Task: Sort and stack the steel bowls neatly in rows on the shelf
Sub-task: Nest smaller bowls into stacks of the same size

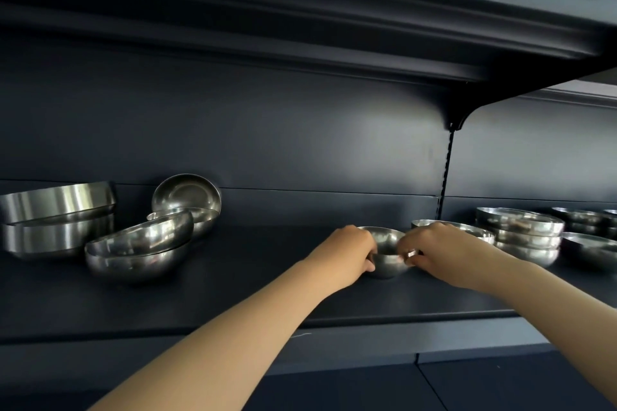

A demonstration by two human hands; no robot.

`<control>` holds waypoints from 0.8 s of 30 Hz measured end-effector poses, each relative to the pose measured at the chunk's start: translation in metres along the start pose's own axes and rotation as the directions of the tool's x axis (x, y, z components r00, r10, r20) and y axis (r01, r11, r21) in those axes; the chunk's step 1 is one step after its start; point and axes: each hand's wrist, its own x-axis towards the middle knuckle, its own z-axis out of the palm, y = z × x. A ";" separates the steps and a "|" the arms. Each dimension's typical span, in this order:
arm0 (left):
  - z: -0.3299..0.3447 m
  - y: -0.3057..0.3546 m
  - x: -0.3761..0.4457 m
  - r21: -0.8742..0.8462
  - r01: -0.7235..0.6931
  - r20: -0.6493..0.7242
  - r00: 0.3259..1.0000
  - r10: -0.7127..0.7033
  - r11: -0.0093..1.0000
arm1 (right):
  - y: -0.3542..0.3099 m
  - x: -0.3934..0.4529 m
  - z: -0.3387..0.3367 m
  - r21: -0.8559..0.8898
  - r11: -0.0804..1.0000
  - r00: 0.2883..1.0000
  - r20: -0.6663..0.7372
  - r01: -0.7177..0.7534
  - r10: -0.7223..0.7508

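Note:
A small steel bowl [387,255] sits on the dark shelf [253,280] at its middle. My left hand [344,253] grips its left rim and my right hand [437,252] grips its right rim, fingers curled over the edge. Left of them lie two tilted nested bowls [140,250], with another bowl [187,193] leaning against the back wall behind them. Two large straight-sided bowls [56,220] are stacked at the far left. A neat stack of bowls [524,233] stands to the right.
More steel bowls [587,237] line the shelf's right end past an upright slotted rail [447,170]. Another shelf [300,27] hangs low overhead. Behind my right hand, a further bowl's rim [474,228] shows.

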 end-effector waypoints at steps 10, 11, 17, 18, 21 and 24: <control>-0.068 -0.047 -0.062 0.115 0.007 -0.196 0.980 0.016 0.993 | -0.038 0.036 -0.044 0.088 0.992 0.994 -0.066 0.092 -0.087; -0.084 -0.061 -0.077 0.125 0.033 -0.229 0.974 -0.004 0.992 | -0.055 0.046 -0.049 0.129 0.982 0.986 -0.119 0.136 -0.121; -0.161 -0.150 -0.165 0.120 0.262 -0.290 0.932 -0.218 0.958 | -0.185 0.098 -0.057 0.390 0.850 0.930 -0.234 0.356 -0.282; -0.166 -0.163 -0.175 0.105 0.296 -0.261 0.929 -0.261 0.949 | -0.201 0.106 -0.056 0.409 0.833 0.924 -0.241 0.373 -0.295; -0.172 -0.194 -0.189 0.047 0.350 -0.116 0.932 -0.343 0.935 | -0.237 0.128 -0.055 0.399 0.828 0.917 -0.228 0.393 -0.326; -0.169 -0.211 -0.193 -0.002 0.317 0.025 0.948 -0.316 0.949 | -0.254 0.141 -0.052 0.367 0.853 0.929 -0.133 0.371 -0.346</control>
